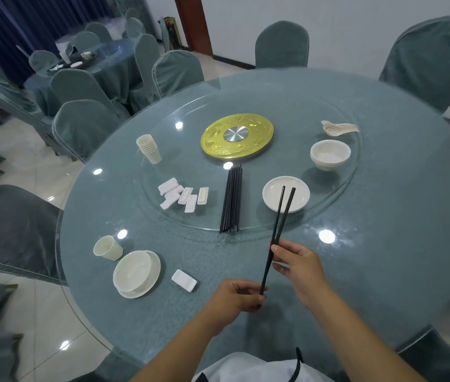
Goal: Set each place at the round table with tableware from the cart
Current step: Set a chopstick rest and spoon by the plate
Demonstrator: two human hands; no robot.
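Observation:
A pair of black chopsticks (278, 221) is held above the round glass-topped table (383, 244), tips spread over a white plate (273, 188). My right hand (298, 266) pinches them near the middle; my left hand (234, 299) grips their lower ends. At the near-left place sit a white bowl (132, 271) on a plate (154, 274), a cup (107, 248) and a chopstick rest (184, 280). On the glass turntable (328, 216) lie a bundle of black chopsticks (231, 199), several white rests (183, 196), stacked cups (149, 148), stacked bowls (330, 155) and stacked spoons (338, 128).
A gold disc (237, 136) marks the turntable's centre. Chairs in grey-green covers ring the table, at the far side (281, 45), right (433, 59) and left (11, 230). Another covered table (94, 62) with chairs stands at the back left.

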